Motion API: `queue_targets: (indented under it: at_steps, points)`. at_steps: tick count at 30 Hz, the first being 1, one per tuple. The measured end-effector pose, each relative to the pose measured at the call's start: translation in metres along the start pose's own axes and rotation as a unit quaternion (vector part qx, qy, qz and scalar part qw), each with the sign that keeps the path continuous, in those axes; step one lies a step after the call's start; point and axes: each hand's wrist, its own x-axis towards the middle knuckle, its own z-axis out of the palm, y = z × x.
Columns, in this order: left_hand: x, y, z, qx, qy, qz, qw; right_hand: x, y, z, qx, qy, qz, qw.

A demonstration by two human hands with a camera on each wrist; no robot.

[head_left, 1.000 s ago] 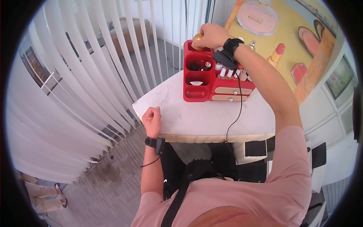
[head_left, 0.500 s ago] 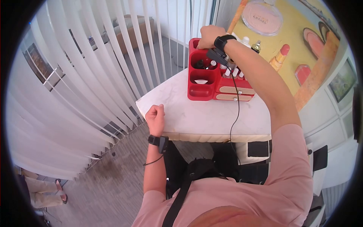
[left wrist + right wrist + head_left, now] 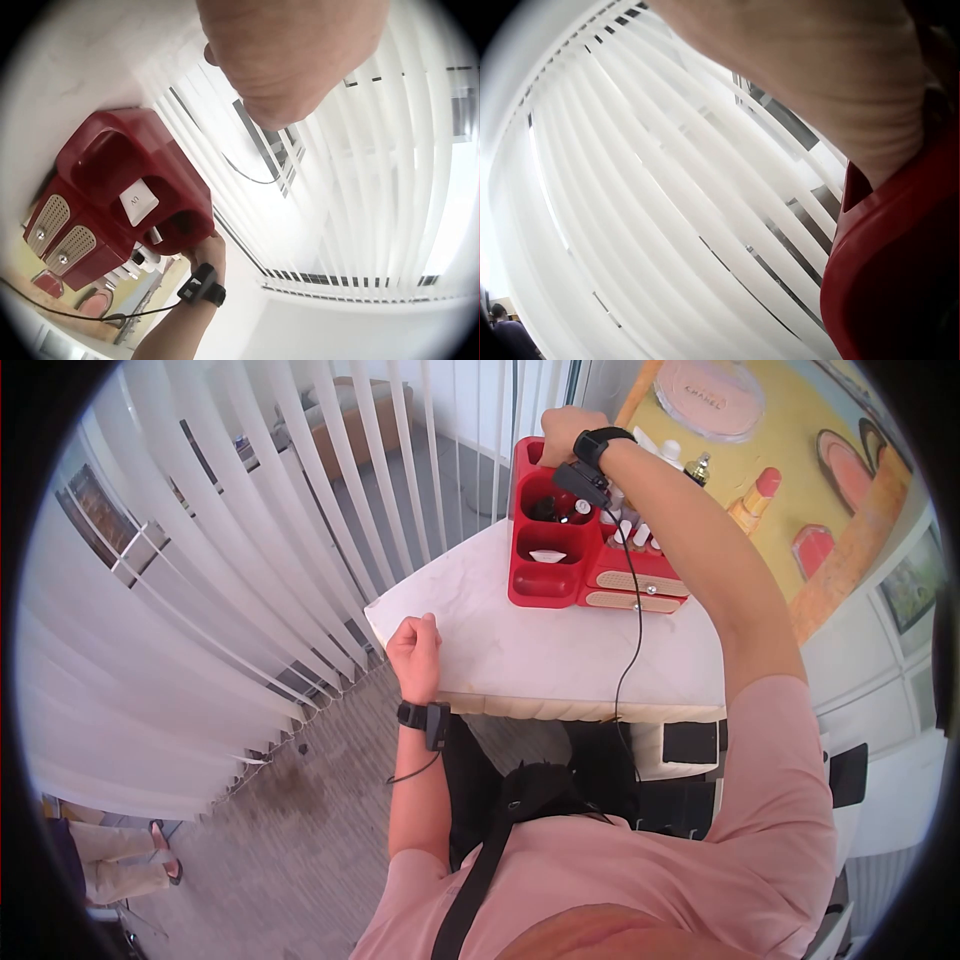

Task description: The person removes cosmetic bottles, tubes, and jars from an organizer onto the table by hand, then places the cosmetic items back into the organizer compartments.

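Observation:
A red makeup organizer (image 3: 545,599) with open compartments and two woven-front drawers (image 3: 637,583) stands on the white table. My right hand (image 3: 572,433) reaches over its back compartment, fingers down inside. The organizer wall and the hand itself hide those fingertips, so I cannot tell whether they hold anything. In the right wrist view the palm (image 3: 825,82) lies against the red rim. One compartment holds a white tube (image 3: 139,202) marked UV; another has small dark items (image 3: 545,510). My left hand (image 3: 415,652) rests idle at the table's left edge, loosely curled, with nothing in it.
Several small white-capped bottles (image 3: 625,532) stand in the organizer's right part. Behind them is a yellow board with cosmetics pictures (image 3: 780,450). Vertical blinds (image 3: 250,560) hang along the left. A black cable (image 3: 633,650) runs from the right wrist over the table edge.
A round tan object in my right hand has gone out of sight as the hand lowered into the back compartment. The left hand keeps its pose; the head view has shifted slightly.

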Motion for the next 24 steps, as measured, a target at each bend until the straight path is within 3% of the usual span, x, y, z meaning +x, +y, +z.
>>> queue_targets:
  at_steps: [6,12,17,24]
  points:
    - [-0.001,0.0,0.003,0.019,0.015,0.014,1.0,0.003,0.004,0.005,0.019,0.015,-0.026,0.999]
    - [0.002,0.003,0.005,-0.002,0.012,0.001,1.0,-0.001,0.003,-0.012,0.05,-0.039,-0.042,0.997]
    - [0.0,0.006,0.005,0.004,0.014,-0.002,1.0,0.0,0.0,-0.005,0.042,0.015,-0.04,0.998]
    - [0.0,0.003,0.004,0.03,0.01,0.012,0.999,-0.002,-0.005,-0.006,0.026,0.029,-0.039,0.998]
